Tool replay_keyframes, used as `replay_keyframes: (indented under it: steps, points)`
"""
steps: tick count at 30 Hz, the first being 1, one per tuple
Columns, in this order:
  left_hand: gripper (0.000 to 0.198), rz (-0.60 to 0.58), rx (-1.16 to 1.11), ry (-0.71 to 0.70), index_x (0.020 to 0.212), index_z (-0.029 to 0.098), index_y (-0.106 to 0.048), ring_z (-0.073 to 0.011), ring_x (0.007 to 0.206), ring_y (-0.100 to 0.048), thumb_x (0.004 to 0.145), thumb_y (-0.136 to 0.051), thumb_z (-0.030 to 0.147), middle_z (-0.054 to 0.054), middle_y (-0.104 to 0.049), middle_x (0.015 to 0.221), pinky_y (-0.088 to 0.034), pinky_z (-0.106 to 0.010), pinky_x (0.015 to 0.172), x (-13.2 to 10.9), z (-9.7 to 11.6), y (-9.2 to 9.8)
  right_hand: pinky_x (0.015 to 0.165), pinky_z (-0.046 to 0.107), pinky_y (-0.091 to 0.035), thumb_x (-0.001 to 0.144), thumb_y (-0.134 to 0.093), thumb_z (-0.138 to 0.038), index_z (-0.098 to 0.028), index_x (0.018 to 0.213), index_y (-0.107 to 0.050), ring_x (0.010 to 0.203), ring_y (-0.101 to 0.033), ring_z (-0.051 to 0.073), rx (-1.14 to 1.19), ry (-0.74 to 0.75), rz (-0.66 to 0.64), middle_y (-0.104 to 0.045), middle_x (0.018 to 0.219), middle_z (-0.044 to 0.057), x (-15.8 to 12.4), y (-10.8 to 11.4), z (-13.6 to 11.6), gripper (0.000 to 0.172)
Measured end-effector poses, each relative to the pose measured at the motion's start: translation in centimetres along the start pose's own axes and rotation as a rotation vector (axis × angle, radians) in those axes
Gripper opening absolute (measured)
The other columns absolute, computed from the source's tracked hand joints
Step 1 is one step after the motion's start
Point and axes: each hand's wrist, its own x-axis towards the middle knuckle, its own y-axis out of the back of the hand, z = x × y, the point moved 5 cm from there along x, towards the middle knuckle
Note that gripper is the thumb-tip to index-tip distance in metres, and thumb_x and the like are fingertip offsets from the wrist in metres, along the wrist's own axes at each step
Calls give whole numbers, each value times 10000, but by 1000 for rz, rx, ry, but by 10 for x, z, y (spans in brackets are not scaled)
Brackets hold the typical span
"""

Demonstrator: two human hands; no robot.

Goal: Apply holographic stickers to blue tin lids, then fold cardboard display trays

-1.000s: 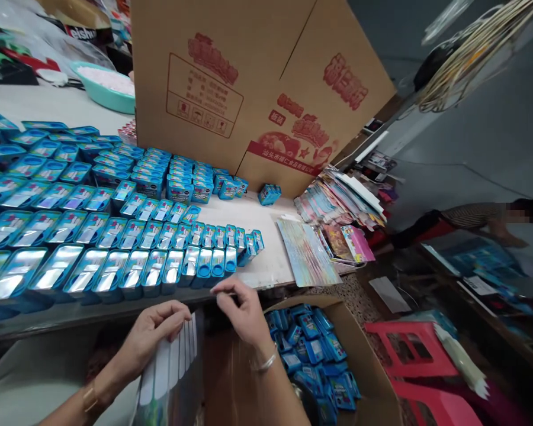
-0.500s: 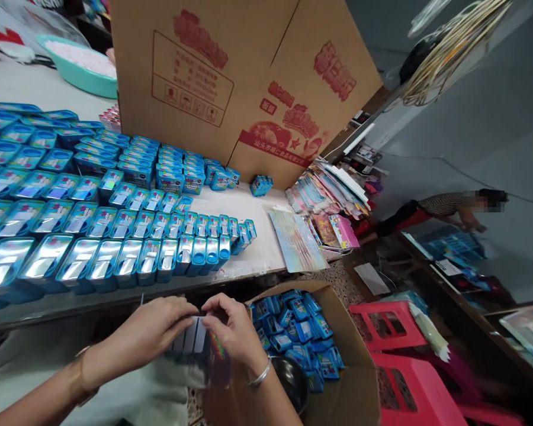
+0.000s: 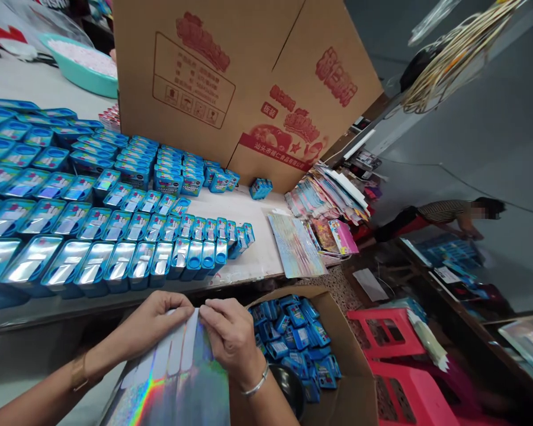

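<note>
A shiny rainbow-reflecting sheet [image 3: 195, 393] with pale rounded strips near its top hangs below my hands, in front of the table edge. My left hand [image 3: 157, 325] pinches its upper edge between thumb and fingers. Close beside it, my right hand [image 3: 233, 334] has thumb and fingers closed at the sheet's top right corner. Whether a strip is being lifted there is too small to tell. Just beyond my hands, rows of small blue plastic boxes [image 3: 118, 260] stand on the white table, many with silvery labels on top.
A large cardboard carton [image 3: 249, 77] stands behind the boxes. To my right, an open carton [image 3: 355, 378] holds loose blue boxes and a black bowl [image 3: 288, 384]. Red stools [image 3: 415, 390], a patterned sheet [image 3: 297, 245] and a turquoise basin [image 3: 82, 74] are around. A person [image 3: 439, 213] bends at another table.
The sheet has tilted, so more of its shiny face and pale strips show. My hands remain together at its top edge, with the left wrist slightly higher.
</note>
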Motion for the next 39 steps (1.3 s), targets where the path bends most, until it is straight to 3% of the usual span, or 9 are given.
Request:
replay_keyframes:
  steps: [6, 9, 11, 17, 19, 22, 25, 32, 39]
  points:
    - [375, 72, -59, -12, 631, 170, -677, -155, 610, -483, 817, -580, 481, 7, -579, 620, -368, -240, 572, 12, -12, 2, 907, 391, -426, 948, -533, -159, -250, 998, -628, 1029, -610, 201, 101, -144, -15, -690, 1077, 51, 8, 6, 1, 141]
    - [326, 238, 50, 1, 889, 169, -741, -175, 650, -517, 784, -629, 457, 14, -566, 676, -389, -252, 597, 20, -35, 10, 911, 402, -383, 970, -459, -160, -220, 895, -567, 968, -574, 205, 48, -181, -59, -653, 963, 55, 24, 16, 1, 145]
    - [454, 298, 101, -2, 1113, 169, -700, -175, 672, -519, 774, -660, 468, 30, -529, 715, -397, -255, 622, 21, -50, 13, 871, 372, -382, 988, -437, -182, -218, 873, -544, 912, -550, 199, 48, -210, -106, -620, 894, 43, 40, 23, 5, 161]
    - [779, 195, -208, -166, 1410, 149, -500, -157, 650, -441, 874, -425, 709, 29, -482, 719, -390, -261, 635, 16, -49, 4, 845, 300, -378, 992, -488, -211, -218, 853, -549, 874, -564, 165, 232, -183, -306, -620, 878, -1, 99, 15, 28, 153]
    - [826, 210, -261, -175, 1343, 138, -567, -154, 619, -419, 815, -468, 767, 32, -474, 672, -373, -259, 600, 19, -39, 3, 830, 286, -380, 988, -499, -207, -214, 840, -552, 856, -567, 156, 259, -173, -346, -624, 874, -9, 112, 4, 36, 157]
    - [564, 252, -304, -36, 958, 158, -717, -147, 613, -435, 786, -609, 684, 17, -522, 652, -352, -244, 572, 30, -30, -2, 832, 285, -375, 986, -501, -189, -210, 839, -563, 858, -567, 150, 222, -149, -365, -634, 875, -12, 125, -10, 46, 160]
    - [507, 324, -373, 64, 709, 153, -666, -127, 585, -425, 803, -615, 649, 19, -531, 636, -310, -227, 537, 38, -28, -4, 858, 311, -367, 982, -506, -178, -216, 877, -577, 887, -561, 160, 100, -121, -372, -642, 898, -6, 132, -21, 53, 132]
    - [514, 498, -318, 79, 663, 175, -672, -174, 665, -531, 799, -605, 665, 5, -616, 655, -399, -244, 628, 49, -43, 5, 1040, 444, -289, 928, -569, -164, -214, 913, -582, 1219, -453, 242, -139, -45, -317, -576, 1257, 72, 140, -48, 69, 54]
    - [550, 587, -186, 169, 679, 187, -739, -242, 708, -640, 790, -570, 699, -40, -738, 701, -454, -298, 700, 56, -84, 2, 988, 390, -334, 891, -645, -209, -246, 989, -558, 1141, -494, 219, -26, -134, -335, -607, 1129, 22, 145, -55, 84, 137]
